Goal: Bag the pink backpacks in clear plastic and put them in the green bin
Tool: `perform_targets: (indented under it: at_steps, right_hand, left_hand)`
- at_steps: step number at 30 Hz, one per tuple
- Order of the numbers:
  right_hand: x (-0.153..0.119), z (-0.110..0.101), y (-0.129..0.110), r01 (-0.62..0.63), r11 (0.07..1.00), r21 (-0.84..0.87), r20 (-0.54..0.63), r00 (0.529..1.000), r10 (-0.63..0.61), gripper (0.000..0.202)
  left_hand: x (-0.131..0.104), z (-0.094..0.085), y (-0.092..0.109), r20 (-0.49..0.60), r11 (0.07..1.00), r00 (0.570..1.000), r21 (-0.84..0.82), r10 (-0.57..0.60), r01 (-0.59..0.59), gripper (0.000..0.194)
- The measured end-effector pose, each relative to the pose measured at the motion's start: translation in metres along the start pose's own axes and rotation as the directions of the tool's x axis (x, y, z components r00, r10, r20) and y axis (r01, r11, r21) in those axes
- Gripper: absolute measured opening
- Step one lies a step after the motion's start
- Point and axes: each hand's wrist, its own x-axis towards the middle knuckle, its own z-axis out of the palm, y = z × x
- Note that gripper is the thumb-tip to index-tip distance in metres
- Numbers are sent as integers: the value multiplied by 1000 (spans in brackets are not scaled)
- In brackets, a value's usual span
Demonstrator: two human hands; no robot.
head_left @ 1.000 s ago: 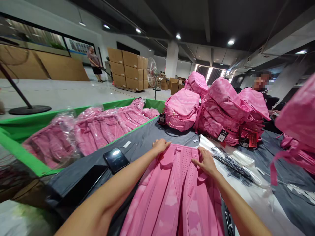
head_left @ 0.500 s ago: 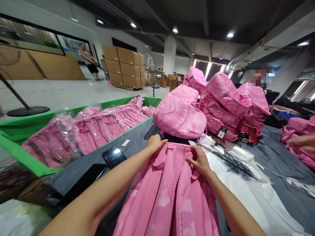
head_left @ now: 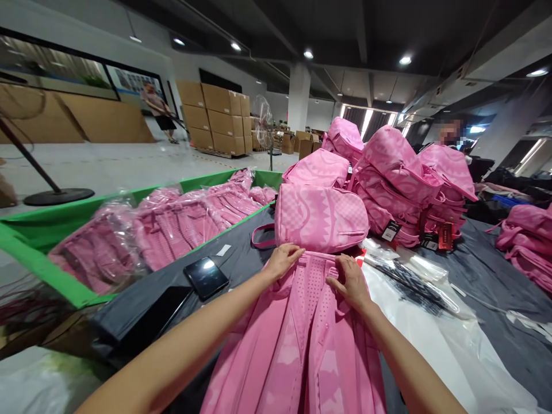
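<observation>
A pink backpack (head_left: 280, 368) lies in front of me, its padded straps and perforated back panel facing up. My left hand (head_left: 282, 260) is closed on the left side of its top edge, fingers bent over the rim. At the right side of the same edge, my right hand (head_left: 350, 280) grips the fabric with curled fingers, thumb near the strap. Just beyond my hands lies another pink backpack (head_left: 321, 218), patterned front showing, a loop handle at its left. A black smartphone (head_left: 206, 277) rests left of my left forearm.
Stacked pink backpacks (head_left: 394, 172) with hang tags stand behind. Clear plastic bags (head_left: 431, 345) cover the table's right side. On the left, a green-edged bin (head_left: 26, 230) holds bagged backpacks. Cartons (head_left: 226, 118), a fan (head_left: 263, 123) and a person (head_left: 159, 112) are farther back.
The backpack beyond my hands has tipped from a raised, tilted pose to lying with its patterned front showing. A hand at the right edge has left view. My hands keep their hold.
</observation>
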Motion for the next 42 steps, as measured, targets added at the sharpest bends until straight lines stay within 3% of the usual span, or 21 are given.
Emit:
perform_targets:
  at_steps: [2,6,9,12,16,20,22,26,29,32,34,37,39,42]
  right_hand:
    - [-7,-2,-8,12,995,-98,0,1000,-12,50]
    - [-33,-2,-21,29,970,-240,24,999,-24,43]
    - [-59,-3,-26,31,953,-303,76,997,-8,32]
    - [-70,-5,-27,-22,941,-337,197,976,93,23]
    - [-41,1,-16,-96,906,-412,354,899,256,21]
    - [-8,21,1,-134,861,-491,333,884,327,41]
    - [-5,29,5,-156,844,-513,298,890,345,47]
    - [-15,44,4,-211,829,-518,232,898,373,53]
    - [-18,48,1,-242,834,-496,206,900,384,50]
    - [-15,30,8,-206,881,-427,266,902,340,41]
    - [-8,6,20,-158,918,-364,338,896,288,37]
    - [14,-32,46,-135,936,-326,401,876,267,49]
    - [34,-44,63,-138,934,-328,473,833,289,55]
    - [61,-38,83,-123,941,-316,628,717,305,43]
  left_hand:
    - [-19,3,3,-42,997,996,20,78,-77,22]
    - [-58,17,5,-74,985,984,65,165,-160,31]
    - [-87,29,1,-33,981,983,72,183,-180,36]
    - [-102,36,-6,72,983,985,84,156,-162,38]
    - [-72,45,-18,236,990,970,111,57,-85,31]
    - [-21,52,-22,292,986,955,166,-58,9,32]
    - [-9,49,-16,327,983,943,186,-69,8,35]
    - [-22,44,14,348,977,937,194,16,-88,70]
    - [-49,60,35,430,966,901,203,60,-162,93]
    - [-71,81,40,492,965,870,220,15,-141,90]
    - [-79,91,36,444,967,896,225,8,-120,87]
    - [-83,98,28,384,968,923,220,26,-119,86]
    - [-86,101,24,354,966,934,216,55,-139,86]
    - [-92,109,18,270,959,955,212,126,-186,86]
